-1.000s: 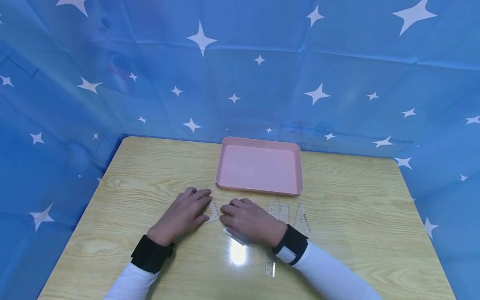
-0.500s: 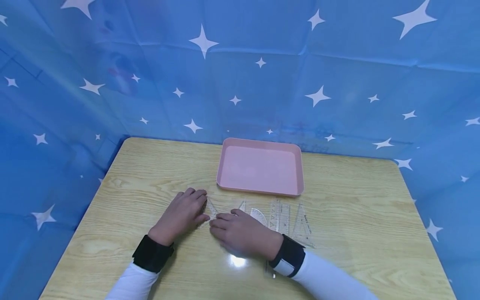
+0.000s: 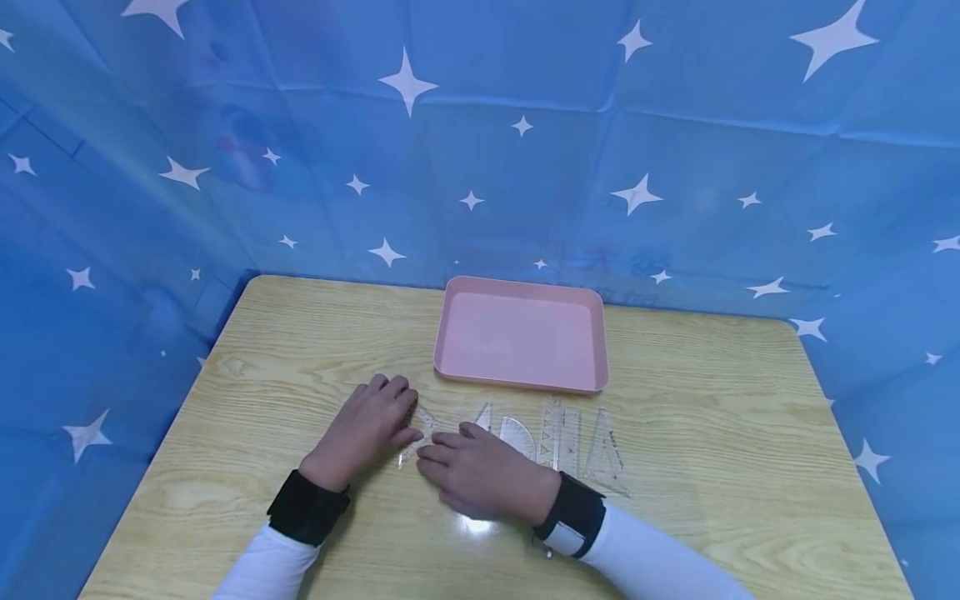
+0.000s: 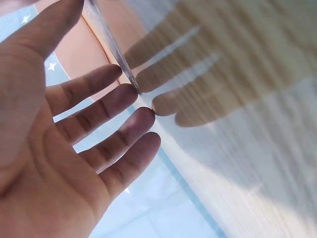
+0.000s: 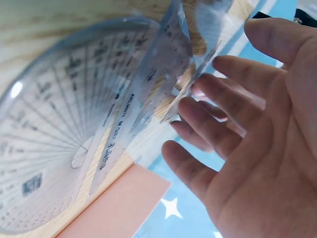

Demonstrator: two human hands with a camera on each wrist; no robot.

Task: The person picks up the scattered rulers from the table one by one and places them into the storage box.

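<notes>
Left hand [image 4: 54, 153], nearly straight fingers [image 4: 101, 101] at a thin clear piece [image 4: 112, 43], glossy wooden tabletop [image 4: 267, 124] alongside.

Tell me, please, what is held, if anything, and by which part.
No clear hold can be seen: the left hand and right hand are at a transparent set square between them.

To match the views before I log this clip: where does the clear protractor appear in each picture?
Head: the protractor lies below the pink tray, left of the straight rulers, partly hidden by the right hand.
Left wrist: not in it.
Right wrist: the protractor looms large at the left.
Shared landmark: the starry blue backdrop, at the top in head, upper left in left wrist, low in the middle in right wrist.
</notes>
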